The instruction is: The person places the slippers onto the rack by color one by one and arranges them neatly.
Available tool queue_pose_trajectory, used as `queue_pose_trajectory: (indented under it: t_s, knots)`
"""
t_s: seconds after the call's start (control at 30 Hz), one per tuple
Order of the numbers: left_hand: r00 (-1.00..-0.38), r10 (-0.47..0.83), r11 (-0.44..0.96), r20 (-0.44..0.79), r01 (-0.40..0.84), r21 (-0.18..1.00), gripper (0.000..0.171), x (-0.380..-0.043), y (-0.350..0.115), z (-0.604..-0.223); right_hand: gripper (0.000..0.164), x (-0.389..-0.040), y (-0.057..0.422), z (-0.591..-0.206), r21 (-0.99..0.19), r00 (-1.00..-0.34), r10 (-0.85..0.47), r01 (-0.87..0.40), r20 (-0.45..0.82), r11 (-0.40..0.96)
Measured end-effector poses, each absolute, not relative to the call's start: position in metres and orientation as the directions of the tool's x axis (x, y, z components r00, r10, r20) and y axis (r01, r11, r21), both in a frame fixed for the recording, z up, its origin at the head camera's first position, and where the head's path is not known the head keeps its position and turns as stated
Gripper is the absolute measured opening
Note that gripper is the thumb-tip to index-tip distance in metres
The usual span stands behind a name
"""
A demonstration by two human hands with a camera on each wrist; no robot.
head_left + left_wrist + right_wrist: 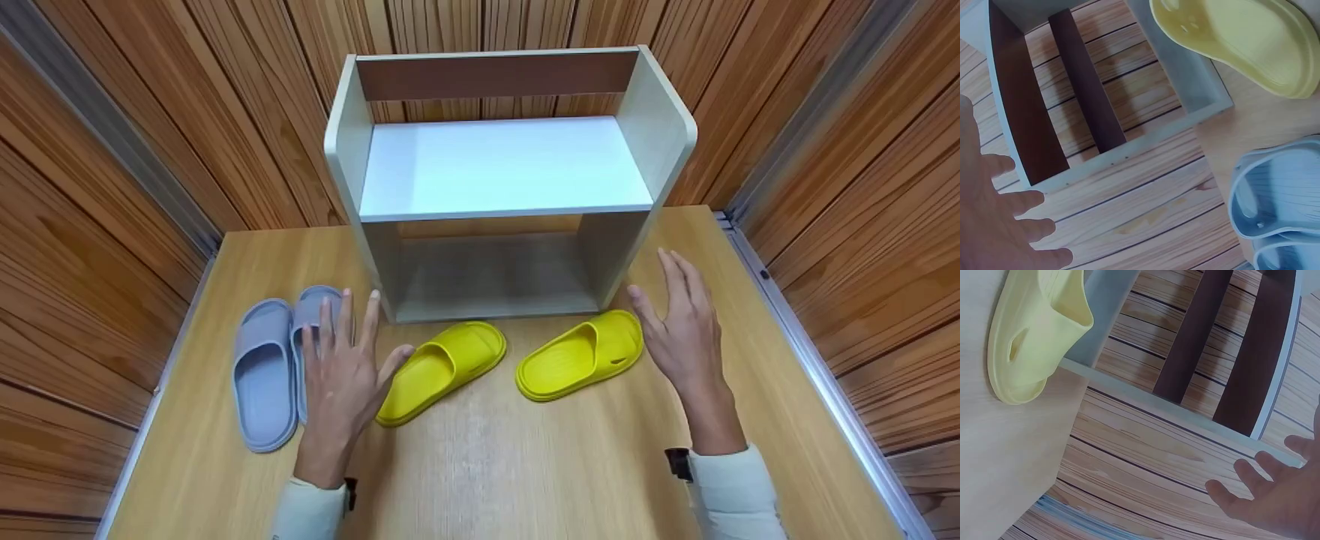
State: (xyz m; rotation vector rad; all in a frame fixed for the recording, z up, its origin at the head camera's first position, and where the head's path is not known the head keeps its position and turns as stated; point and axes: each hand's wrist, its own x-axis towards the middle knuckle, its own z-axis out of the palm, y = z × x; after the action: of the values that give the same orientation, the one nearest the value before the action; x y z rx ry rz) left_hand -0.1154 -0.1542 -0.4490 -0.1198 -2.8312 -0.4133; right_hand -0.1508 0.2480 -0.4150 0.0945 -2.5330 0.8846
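Note:
My left hand (343,382) hovers palm down with its fingers spread, partly covering one of two grey-blue slippers. It holds nothing. The uncovered grey-blue slipper (264,375) lies to its left, and the partly hidden grey-blue slipper (318,300) shows behind the fingers. Just right of the thumb lies a yellow slipper (442,367), turned at an angle. Another yellow slipper (581,356) lies farther right, near my right hand (684,337). That hand is held up with straight fingers and grips nothing. Both yellow slippers lie in front of a small two-tier shelf (506,169).
The shelf stands on a light wooden surface (510,480) against a wood-plank wall (285,112). Plank walls close in on both sides. A metal rail (817,367) runs along the right edge of the surface.

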Motion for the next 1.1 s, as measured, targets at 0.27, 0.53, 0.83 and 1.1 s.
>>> queue_pose_trajectory:
  t_s: [0.27,0.53,0.83,1.1]
  knots:
    - [-0.968,-0.026,0.95,0.251,0.055,0.307,0.084,-0.109,-0.165,-0.462,0.06,-0.154,0.25,-0.413,-0.647,-0.892,0.157,-0.178,0.425,0.741]
    - [-0.968,-0.142,0.923,0.205,-0.055,0.38,0.082,-0.095,-0.184,-0.481,0.06,-0.164,0.25,-0.404,-0.702,-0.878,0.203,-0.187,0.433,0.687]
    - [-0.958,-0.236,0.9,0.165,-0.151,0.408,0.083,-0.092,-0.211,-0.492,0.06,-0.171,0.251,-0.398,-0.725,-0.868,0.23,-0.192,0.44,0.662]
    - [-0.93,-0.346,0.864,0.123,-0.264,0.428,0.082,-0.088,-0.233,-0.499,0.061,-0.178,0.251,-0.388,-0.752,-0.874,0.258,-0.167,0.412,0.637]
